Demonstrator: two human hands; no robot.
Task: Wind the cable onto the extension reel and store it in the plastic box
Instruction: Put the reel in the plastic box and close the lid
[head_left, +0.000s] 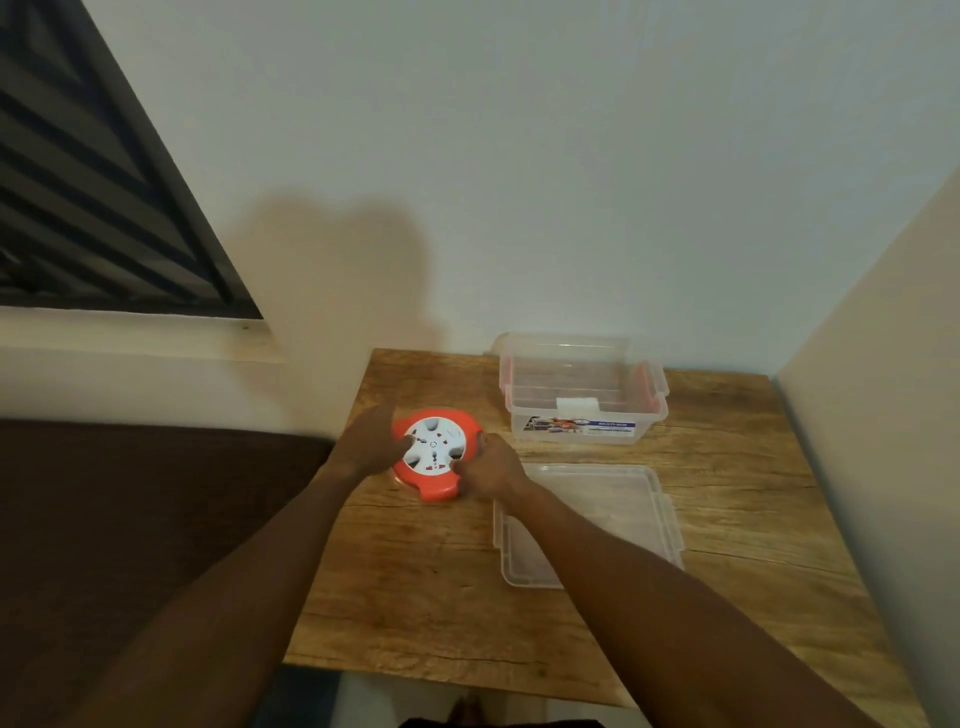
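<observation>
Two hands work on one extension reel (435, 453). The left hand (370, 444) lies against the reel's left side, its fingers reaching onto the white face; whether they curl round anything is not clear from this angle. The right hand (488, 467) grasps the reel's right edge, fingers curled over the orange rim.

The reel is a round, flat unit with an orange outer housing and a white centre disc that carries sockets with small dark and red marks. It lies flat on the wooden tabletop (426, 597), between the two hands, toward the tabletop's left rear part. No loose cable can be made out around it.

One clear plastic box (582, 415) stands open behind and to the right of the reel, near the wall, apart from both hands. It has reddish latches at its sides and a printed label on its front wall. One clear lid (613, 499) lies flat on the tabletop in front of the box, just right of the right hand, with the right forearm crossing over its left edge.

A dark brown surface (130, 519) lies left of the tabletop.
</observation>
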